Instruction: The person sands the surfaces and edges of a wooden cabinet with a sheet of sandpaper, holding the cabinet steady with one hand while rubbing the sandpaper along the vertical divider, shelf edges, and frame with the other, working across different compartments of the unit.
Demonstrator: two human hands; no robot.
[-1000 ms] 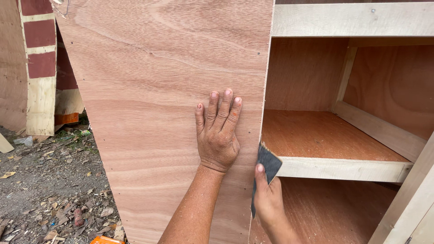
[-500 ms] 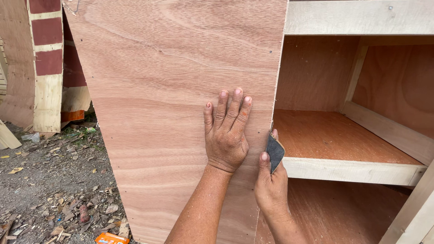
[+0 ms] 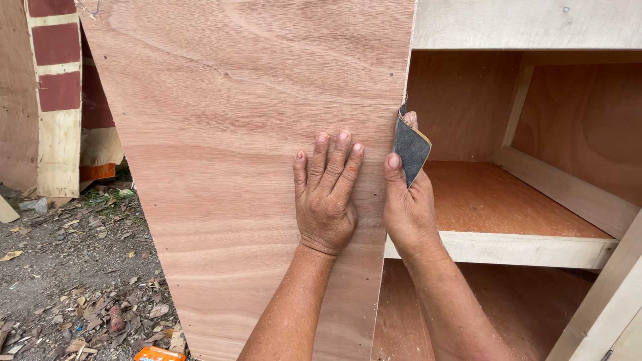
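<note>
A tall reddish plywood side panel [image 3: 247, 154] of a cabinet fills the middle of the view. My left hand [image 3: 326, 197] lies flat on its face, fingers together and pointing up, near the panel's right edge. My right hand [image 3: 406, 200] grips a folded dark grey piece of sandpaper [image 3: 410, 148] and presses it against that right edge, thumb on the panel's face. The paper sits a little above the cabinet's shelf level.
Inside the open cabinet a plywood shelf [image 3: 495, 207] with a pale wooden front rail [image 3: 521, 249] sits to the right. Pale framing [image 3: 528, 23] runs across the top. A red-and-cream painted post [image 3: 59, 93] stands left, above littered ground [image 3: 60, 281].
My right hand has slid the sandpaper upward along the panel's edge, from below the shelf rail to above it. My left hand stays flat on the panel.
</note>
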